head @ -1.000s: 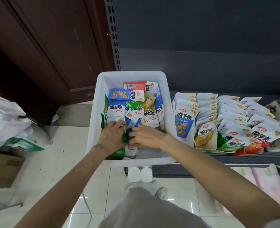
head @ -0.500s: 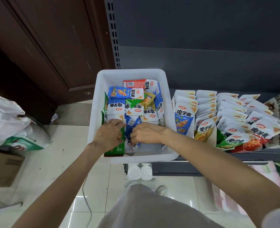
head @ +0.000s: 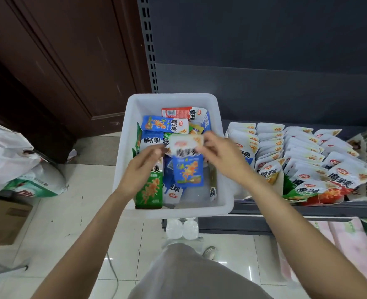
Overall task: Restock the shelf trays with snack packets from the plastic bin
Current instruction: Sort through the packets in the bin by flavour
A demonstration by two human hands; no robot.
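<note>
A white plastic bin (head: 229, 203) stands at the shelf's left end, holding several blue, green, red and yellow snack packets. Above its middle, both hands hold up a blue and white packet (head: 188, 167). My right hand (head: 223, 156) pinches its top right corner. My left hand (head: 142, 167) pinches its top left edge and also holds a green packet (head: 149, 192) against the palm. To the right, shelf trays (head: 279, 182) hold rows of upright packets (head: 307, 160).
A dark shelf back panel (head: 264, 50) rises behind the bin and trays. A brown wooden door (head: 59, 61) stands at the left. White plastic bags (head: 12, 160) and a cardboard box (head: 3, 221) lie on the tiled floor at the left. Two white bottles (head: 181, 229) stand below the bin.
Both hands have risen from the bin's front and lifted a blue packet up over the middle. The green packet came up with the left hand.
</note>
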